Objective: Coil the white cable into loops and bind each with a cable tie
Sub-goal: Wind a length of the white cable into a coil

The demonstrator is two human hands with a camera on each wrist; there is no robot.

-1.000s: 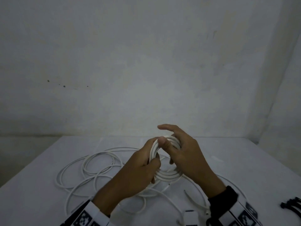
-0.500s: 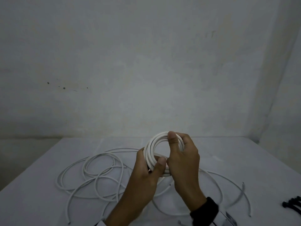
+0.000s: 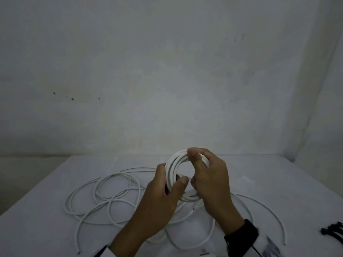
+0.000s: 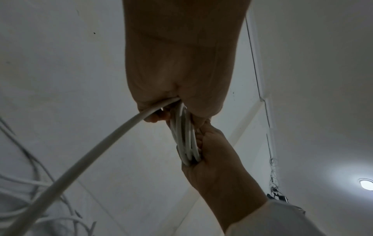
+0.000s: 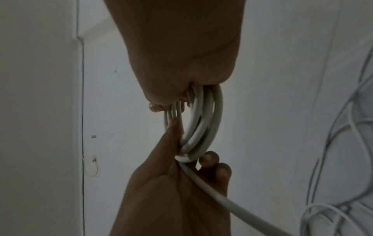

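Together, two hands (image 3: 185,191) grip one cable coil (image 3: 174,164).

No readable text, label, brand, number or sign shows in any view.

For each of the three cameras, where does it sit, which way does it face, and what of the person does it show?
Head: looks forward and down at the table; shows left hand and right hand holding the white cable coil.
Left wrist: looks up along the left hand toward the ceiling.
Right wrist: looks along the right hand toward the wall.
Shared: all three show both hands on the coil.
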